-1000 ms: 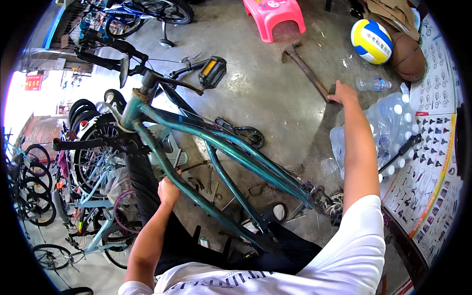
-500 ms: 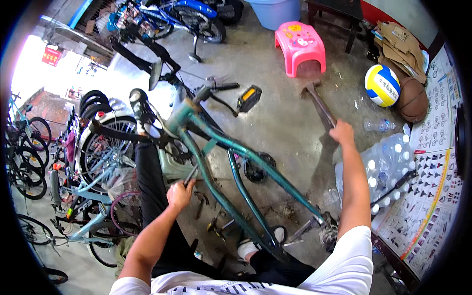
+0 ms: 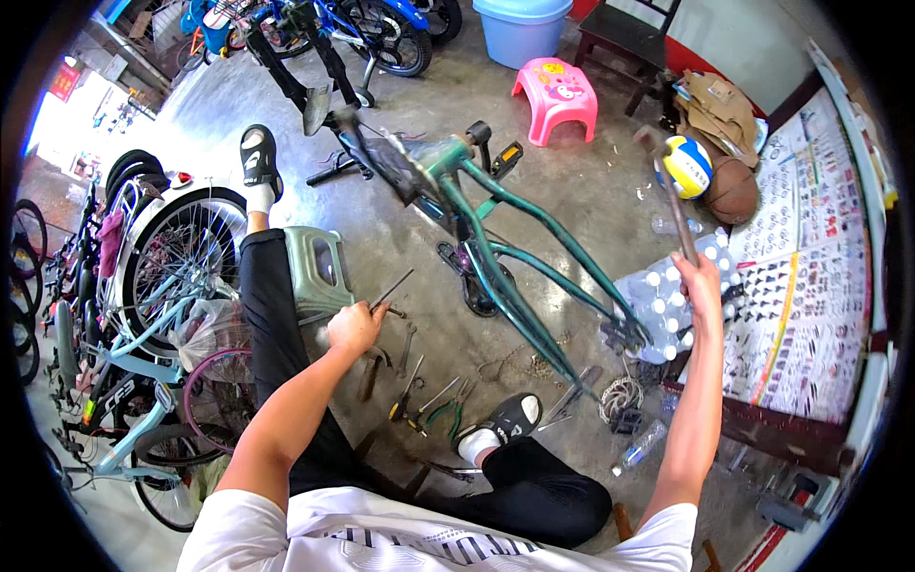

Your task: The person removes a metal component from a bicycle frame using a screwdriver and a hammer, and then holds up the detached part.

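Note:
A teal-green bicycle frame lies tilted across the middle, its near end pointing down and right. My left hand is closed around a thin dark metal rod, which sticks up to the right, apart from the frame. Off to the right, my right hand grips a hammer by the lower handle, its head up and blurred in front of the ball. A crank with a pedal shows at the frame's far end. That end is partly smeared by motion.
Near my feet lie pliers, a wrench, screwdrivers and a sprocket. A green stool stands by my outstretched left leg. Bottles and a posterboard flank the right; a pink stool stands at the back, bikes left.
The frame has swung to the right, away from the rod in my left hand. My right hand and the hammer moved right. My left foot now shows apart from the frame, and the view has shifted.

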Demonstrator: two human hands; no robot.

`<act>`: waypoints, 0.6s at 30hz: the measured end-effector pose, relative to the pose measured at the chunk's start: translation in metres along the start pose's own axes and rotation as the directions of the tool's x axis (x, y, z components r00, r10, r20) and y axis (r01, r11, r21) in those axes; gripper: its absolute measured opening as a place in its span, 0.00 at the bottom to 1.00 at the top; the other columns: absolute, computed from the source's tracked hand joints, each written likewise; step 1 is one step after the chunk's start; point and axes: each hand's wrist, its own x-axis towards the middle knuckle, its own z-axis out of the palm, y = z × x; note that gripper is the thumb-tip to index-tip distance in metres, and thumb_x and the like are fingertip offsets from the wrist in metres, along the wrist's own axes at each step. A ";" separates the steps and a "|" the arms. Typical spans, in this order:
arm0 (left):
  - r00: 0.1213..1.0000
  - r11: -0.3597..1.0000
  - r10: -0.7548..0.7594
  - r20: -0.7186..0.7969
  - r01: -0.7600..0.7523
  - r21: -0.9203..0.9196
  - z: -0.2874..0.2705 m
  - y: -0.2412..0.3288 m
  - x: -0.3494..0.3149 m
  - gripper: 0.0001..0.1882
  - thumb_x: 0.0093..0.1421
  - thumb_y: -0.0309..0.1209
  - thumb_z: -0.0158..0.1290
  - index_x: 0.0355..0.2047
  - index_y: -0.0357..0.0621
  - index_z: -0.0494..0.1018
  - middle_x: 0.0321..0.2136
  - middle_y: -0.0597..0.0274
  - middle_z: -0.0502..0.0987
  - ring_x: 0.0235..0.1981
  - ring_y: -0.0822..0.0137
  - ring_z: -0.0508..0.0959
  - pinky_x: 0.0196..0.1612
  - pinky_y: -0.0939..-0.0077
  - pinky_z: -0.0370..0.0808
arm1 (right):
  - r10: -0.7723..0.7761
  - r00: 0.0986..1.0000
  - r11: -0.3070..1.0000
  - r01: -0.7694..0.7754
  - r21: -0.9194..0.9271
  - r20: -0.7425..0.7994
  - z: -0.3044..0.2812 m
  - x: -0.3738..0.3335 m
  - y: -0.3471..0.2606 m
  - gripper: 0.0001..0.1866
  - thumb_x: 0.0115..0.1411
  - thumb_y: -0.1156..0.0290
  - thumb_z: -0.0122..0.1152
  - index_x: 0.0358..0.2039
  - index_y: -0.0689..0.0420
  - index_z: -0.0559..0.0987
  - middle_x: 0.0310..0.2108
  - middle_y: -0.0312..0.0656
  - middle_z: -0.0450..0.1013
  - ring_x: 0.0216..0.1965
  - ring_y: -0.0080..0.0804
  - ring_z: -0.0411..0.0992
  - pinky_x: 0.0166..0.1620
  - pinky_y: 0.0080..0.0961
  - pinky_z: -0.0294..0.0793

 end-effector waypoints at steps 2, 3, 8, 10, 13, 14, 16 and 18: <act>0.999 0.999 0.032 -0.020 -0.033 -0.030 0.006 -0.013 -0.004 0.34 0.64 0.64 0.49 0.34 0.43 0.84 0.31 0.42 0.84 0.37 0.42 0.84 0.41 0.49 0.80 | -0.115 0.990 0.986 0.124 0.115 -0.083 -0.005 -0.075 -0.024 0.16 0.62 0.58 0.67 0.37 0.58 0.77 0.19 0.30 0.67 0.21 0.19 0.65 0.27 0.22 0.64; 0.999 0.998 0.035 -0.028 -0.037 -0.060 0.012 -0.016 -0.006 0.34 0.64 0.64 0.50 0.34 0.42 0.84 0.31 0.42 0.84 0.37 0.41 0.84 0.41 0.49 0.80 | -0.174 0.983 0.971 0.181 0.156 -0.058 -0.011 -0.108 -0.026 0.18 0.63 0.59 0.66 0.44 0.61 0.75 0.23 0.33 0.71 0.24 0.21 0.69 0.32 0.23 0.70; 0.996 0.964 0.066 0.064 -0.047 -0.263 0.020 -0.034 -0.013 0.36 0.63 0.64 0.51 0.38 0.39 0.83 0.35 0.39 0.83 0.43 0.40 0.83 0.48 0.49 0.78 | -0.183 0.979 0.865 0.201 0.459 -0.085 0.010 -0.215 -0.104 0.17 0.69 0.60 0.61 0.48 0.59 0.71 0.25 0.34 0.70 0.21 0.23 0.70 0.25 0.22 0.70; 0.991 0.921 0.112 0.080 -0.073 -0.382 0.043 -0.037 -0.002 0.35 0.63 0.64 0.51 0.38 0.39 0.83 0.35 0.40 0.84 0.44 0.41 0.83 0.49 0.51 0.77 | -0.116 0.968 0.895 0.198 0.399 -0.221 0.040 -0.240 -0.117 0.16 0.71 0.55 0.59 0.41 0.55 0.71 0.18 0.30 0.65 0.10 0.19 0.61 0.13 0.21 0.57; 0.991 0.837 0.123 0.043 -0.081 -0.541 0.035 -0.060 -0.007 0.35 0.62 0.64 0.51 0.37 0.39 0.82 0.35 0.41 0.83 0.44 0.42 0.83 0.48 0.51 0.77 | -0.174 0.967 0.894 0.234 0.382 -0.186 0.093 -0.270 -0.129 0.17 0.71 0.54 0.59 0.37 0.56 0.71 0.15 0.30 0.64 0.09 0.20 0.60 0.12 0.20 0.58; 0.989 0.824 0.134 0.068 -0.073 -0.562 0.018 -0.055 -0.020 0.35 0.62 0.65 0.51 0.36 0.40 0.82 0.36 0.40 0.83 0.43 0.42 0.82 0.47 0.50 0.77 | -0.188 0.963 0.900 0.248 0.357 -0.195 0.103 -0.288 -0.135 0.16 0.71 0.55 0.59 0.36 0.56 0.71 0.15 0.30 0.64 0.09 0.19 0.61 0.13 0.20 0.59; 0.985 0.804 0.160 0.066 -0.091 -0.588 -0.039 -0.064 -0.058 0.30 0.63 0.58 0.56 0.32 0.38 0.79 0.30 0.44 0.81 0.34 0.50 0.83 0.40 0.55 0.77 | -0.218 0.960 0.896 0.269 0.354 -0.177 0.132 -0.317 -0.132 0.13 0.70 0.60 0.60 0.38 0.57 0.72 0.16 0.30 0.64 0.10 0.19 0.61 0.13 0.20 0.59; 0.955 0.632 0.268 -0.124 -0.272 -0.726 -0.045 -0.113 -0.072 0.25 0.63 0.52 0.59 0.33 0.37 0.77 0.26 0.51 0.79 0.29 0.61 0.80 0.37 0.62 0.76 | -0.270 0.955 0.845 0.296 0.446 -0.122 0.169 -0.342 -0.124 0.11 0.69 0.64 0.62 0.42 0.57 0.72 0.19 0.30 0.67 0.13 0.18 0.64 0.16 0.19 0.63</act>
